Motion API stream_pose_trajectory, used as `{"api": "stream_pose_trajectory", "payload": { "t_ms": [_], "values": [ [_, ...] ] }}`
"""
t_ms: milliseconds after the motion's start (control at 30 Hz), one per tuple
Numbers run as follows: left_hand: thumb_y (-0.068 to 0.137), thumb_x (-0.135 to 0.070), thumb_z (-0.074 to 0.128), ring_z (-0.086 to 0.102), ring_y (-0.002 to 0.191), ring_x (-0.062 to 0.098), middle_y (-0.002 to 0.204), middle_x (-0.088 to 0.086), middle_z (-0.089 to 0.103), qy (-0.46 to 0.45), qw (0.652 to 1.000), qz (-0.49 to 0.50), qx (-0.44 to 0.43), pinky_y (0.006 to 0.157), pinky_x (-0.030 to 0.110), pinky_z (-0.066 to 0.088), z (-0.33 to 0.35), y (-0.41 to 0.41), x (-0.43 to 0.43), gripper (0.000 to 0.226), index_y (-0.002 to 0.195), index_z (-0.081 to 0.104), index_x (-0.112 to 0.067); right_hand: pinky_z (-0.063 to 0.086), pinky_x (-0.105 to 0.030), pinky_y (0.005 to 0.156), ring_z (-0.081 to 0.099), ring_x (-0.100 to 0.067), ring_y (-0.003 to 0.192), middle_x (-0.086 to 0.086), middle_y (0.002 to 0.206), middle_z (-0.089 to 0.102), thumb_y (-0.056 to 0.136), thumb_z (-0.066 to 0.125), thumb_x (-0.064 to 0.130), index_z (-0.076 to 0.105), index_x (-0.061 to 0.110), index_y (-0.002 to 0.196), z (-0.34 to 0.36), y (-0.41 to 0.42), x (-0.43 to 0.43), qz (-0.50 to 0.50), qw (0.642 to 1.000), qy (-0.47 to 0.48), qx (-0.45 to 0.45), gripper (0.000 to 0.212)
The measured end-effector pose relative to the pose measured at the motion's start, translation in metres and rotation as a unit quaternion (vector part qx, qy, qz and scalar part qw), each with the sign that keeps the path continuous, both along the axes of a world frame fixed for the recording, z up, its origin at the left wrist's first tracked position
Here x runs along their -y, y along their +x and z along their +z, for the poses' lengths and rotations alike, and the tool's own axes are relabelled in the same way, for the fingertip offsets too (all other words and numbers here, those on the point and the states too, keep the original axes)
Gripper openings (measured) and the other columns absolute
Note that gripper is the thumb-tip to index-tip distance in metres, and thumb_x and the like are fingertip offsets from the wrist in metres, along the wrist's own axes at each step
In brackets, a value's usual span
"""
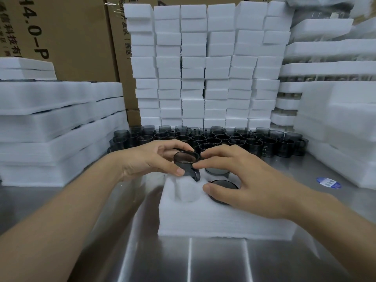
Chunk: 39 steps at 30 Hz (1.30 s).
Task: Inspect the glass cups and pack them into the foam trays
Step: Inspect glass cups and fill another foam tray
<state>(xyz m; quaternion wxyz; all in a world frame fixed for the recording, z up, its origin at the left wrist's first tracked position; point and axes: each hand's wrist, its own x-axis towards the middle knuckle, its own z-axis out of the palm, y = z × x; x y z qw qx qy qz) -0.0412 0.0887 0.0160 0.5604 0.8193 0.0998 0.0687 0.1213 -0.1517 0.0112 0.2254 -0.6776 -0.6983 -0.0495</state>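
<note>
Packing partly done: two cups [223, 185] sit in foam tray [203, 218] at frame centre, left hand [150, 159] grips third cup [186, 161] over an empty pocket, right hand [240, 174] touches its rim with loose fingers, many cups [223, 139] behind remain.

left carton [61, 37]: "14.0-P" | second carton [120, 47]: "(西区)"

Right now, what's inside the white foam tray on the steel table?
White foam tray: two smoky grey glass cups seated on its right side, one empty round pocket front left. The right hand covers part of the nearer cup; pocket bottoms aren't visible.
</note>
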Motion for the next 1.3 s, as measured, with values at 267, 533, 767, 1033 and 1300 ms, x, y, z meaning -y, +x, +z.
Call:
{"api": "stream_pose_trajectory", "payload": {
  "t_ms": [267,533,767,1033,1300],
  "values": [
    [0.100,-0.047,0.072,0.069,0.124,0.022,0.132,0.001,0.073,0.020,0.998,0.049,-0.032,0.099,0.038,0.053,-0.003,0.008,0.010,0.026,0.122,0.073,-0.033,0.026,-0.020,0.114,0.024,0.014,0.142,0.038,0.150,0.035,0.088,0.040,0.077,0.059,0.059,0.134,0.002,-0.002,0.003,-0.011,0.999,-0.033,0.010,0.054],
    [0.098,-0.041,0.076,0.072,0.100,0.003,0.115,-0.006,0.079,0.107,0.990,0.084,-0.021,0.078,0.021,0.053,-0.007,0.010,0.009,0.016,0.110,0.078,-0.030,0.023,-0.014,0.114,0.020,0.015,0.144,0.043,0.152,0.028,0.094,0.045,0.074,0.042,0.068,0.144,0.001,0.000,0.002,-0.003,0.998,-0.062,-0.005,0.051],
    [0.102,-0.033,0.072,0.070,0.083,-0.003,0.106,-0.005,0.081,0.139,0.982,0.124,0.038,0.063,0.009,0.048,-0.013,0.019,0.010,0.014,0.102,0.082,-0.023,0.023,-0.024,0.116,0.017,0.016,0.147,0.042,0.158,0.027,0.084,0.040,0.089,0.051,0.066,0.140,-0.001,0.004,0.001,-0.009,0.997,-0.067,-0.030,0.062],
    [0.108,-0.043,0.057,0.052,0.064,0.023,0.068,0.013,0.056,0.148,0.957,0.230,0.098,0.073,0.035,0.039,-0.050,0.028,0.001,0.057,0.073,0.057,0.001,0.047,-0.026,0.084,0.067,0.001,0.097,0.023,0.099,0.075,0.102,0.060,0.049,0.078,0.037,0.096,-0.006,0.062,0.003,-0.147,0.957,0.135,-0.208,0.022],
    [0.095,-0.058,0.043,0.045,0.064,0.019,0.064,0.004,0.048,0.167,0.953,0.241,0.082,0.070,0.038,0.033,-0.056,0.033,-0.004,0.061,0.070,0.048,-0.002,0.046,-0.015,0.075,0.067,-0.012,0.092,0.011,0.098,0.072,0.105,0.063,0.037,0.068,0.039,0.117,-0.052,0.116,0.005,-0.233,0.938,0.065,-0.249,0.013]
  ]
}}
